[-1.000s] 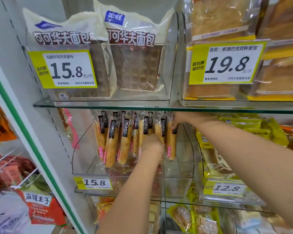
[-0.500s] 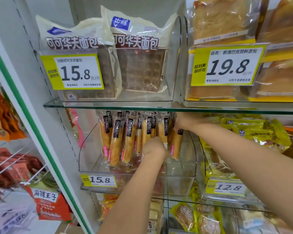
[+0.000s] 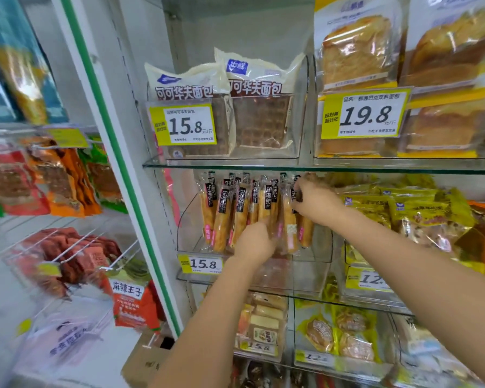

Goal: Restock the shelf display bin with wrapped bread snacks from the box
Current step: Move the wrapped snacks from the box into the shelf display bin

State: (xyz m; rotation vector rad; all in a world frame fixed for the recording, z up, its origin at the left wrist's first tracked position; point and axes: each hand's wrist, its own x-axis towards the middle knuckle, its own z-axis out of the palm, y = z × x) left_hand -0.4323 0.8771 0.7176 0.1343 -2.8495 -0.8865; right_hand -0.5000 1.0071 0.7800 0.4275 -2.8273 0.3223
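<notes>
Two hands seat bread snacks [image 3: 221, 214] in the bin [image 3: 317, 275]: left hand [image 3: 254, 245] grips bottoms, right hand [image 3: 314, 200] pinches tops at two o'clock; next, probably a gentle release.

view: head | faces: forward, slightly down at display bin [image 3: 300, 275] | range: near

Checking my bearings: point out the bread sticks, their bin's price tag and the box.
bread sticks [image 3: 222, 224], head view, middle of one stick.
price tag [image 3: 204, 264], head view, on the printed 15.8.
box [image 3: 144, 362], head view, brown cardboard side.
</notes>
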